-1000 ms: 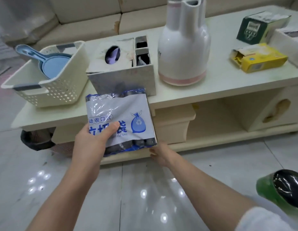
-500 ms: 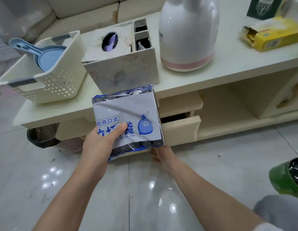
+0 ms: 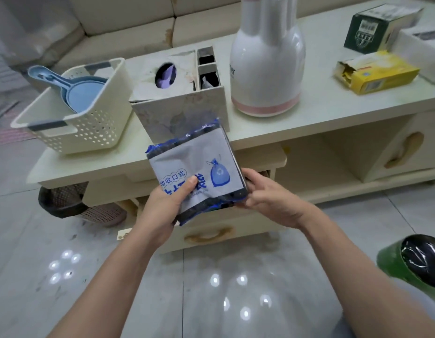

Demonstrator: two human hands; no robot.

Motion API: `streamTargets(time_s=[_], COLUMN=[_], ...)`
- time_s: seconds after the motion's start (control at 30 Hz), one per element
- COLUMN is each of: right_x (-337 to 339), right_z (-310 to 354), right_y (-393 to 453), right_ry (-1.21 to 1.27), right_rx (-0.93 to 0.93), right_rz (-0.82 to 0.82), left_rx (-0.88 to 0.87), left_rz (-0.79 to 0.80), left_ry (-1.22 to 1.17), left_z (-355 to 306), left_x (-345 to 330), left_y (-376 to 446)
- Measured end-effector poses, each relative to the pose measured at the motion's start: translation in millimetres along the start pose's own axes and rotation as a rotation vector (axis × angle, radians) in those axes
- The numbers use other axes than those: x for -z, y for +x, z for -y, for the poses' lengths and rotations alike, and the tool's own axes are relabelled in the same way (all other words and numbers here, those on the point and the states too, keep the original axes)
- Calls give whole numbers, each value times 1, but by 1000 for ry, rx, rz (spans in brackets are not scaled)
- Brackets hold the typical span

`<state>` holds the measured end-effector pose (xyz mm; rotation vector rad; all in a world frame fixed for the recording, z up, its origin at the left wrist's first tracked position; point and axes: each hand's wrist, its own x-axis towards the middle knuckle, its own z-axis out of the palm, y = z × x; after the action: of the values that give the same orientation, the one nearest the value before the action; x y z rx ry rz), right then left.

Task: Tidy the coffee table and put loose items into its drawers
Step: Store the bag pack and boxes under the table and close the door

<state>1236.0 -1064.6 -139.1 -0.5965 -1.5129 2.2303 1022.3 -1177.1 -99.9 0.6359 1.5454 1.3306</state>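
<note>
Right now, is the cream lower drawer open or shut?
Open: the cream lower drawer with the curved handle stands pulled out from the table front, beneath the held pack.

I am looking into a home living room. A cream sofa (image 3: 128, 18) with worn cushion seams runs along the back, and just in front of it stands a low cream coffee table (image 3: 333, 111) with drawers and an open shelf underneath. Its top carries household clutter: a perforated plastic basket (image 3: 89, 128) holding blue scoops (image 3: 72, 91), a marbled tissue box organiser (image 3: 177, 103), a white thermos jug (image 3: 267, 69) and a torn yellow carton (image 3: 379, 76). The floor (image 3: 41, 264) is glossy grey tile reflecting ceiling lights, and a small mesh wastebasket (image 3: 63, 201) sits beside the table's end.
</note>
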Motion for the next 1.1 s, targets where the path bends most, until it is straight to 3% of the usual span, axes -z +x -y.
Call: streamTargets(time_s=[0.07, 0.13, 0.2, 0.3, 0.37, 0.5, 0.67, 0.77, 0.93, 1.1], right_x=[2, 3, 11, 32, 43, 53, 49, 40, 28, 19], right_z=[1, 1, -3, -7, -8, -6, -9, -22, -42, -57], right_y=[-4, -7, -14, -33, -43, -41, -21, 3, 37, 46], right_ry=[61, -174, -254, -180, -77, 49, -100, -356, -1072, -1213], right_rx=[-30, -54, -126, -284, -352, -456, -510, -504, -440, -290], right_rz=[65, -80, -149, -256, -367, -554, -561, -585, -494, -720], left_rx=[-18, -32, -35, 28, 1, -93, -21, 3, 12, 3], left_rz=[31, 169, 307, 334, 316, 237, 342, 386, 408, 429], left_ry=[106, 287, 620, 1241, 1486, 1535, 1561, 1548, 1510, 1505], left_z=[4, 10, 17, 34, 46, 51, 54, 54, 53, 54], left_x=[-4, -8, -11, -9, -12, -10, -7, -5, -6, -8], left_y=[2, 1, 1, 6, 11, 19, 15, 13, 9, 8])
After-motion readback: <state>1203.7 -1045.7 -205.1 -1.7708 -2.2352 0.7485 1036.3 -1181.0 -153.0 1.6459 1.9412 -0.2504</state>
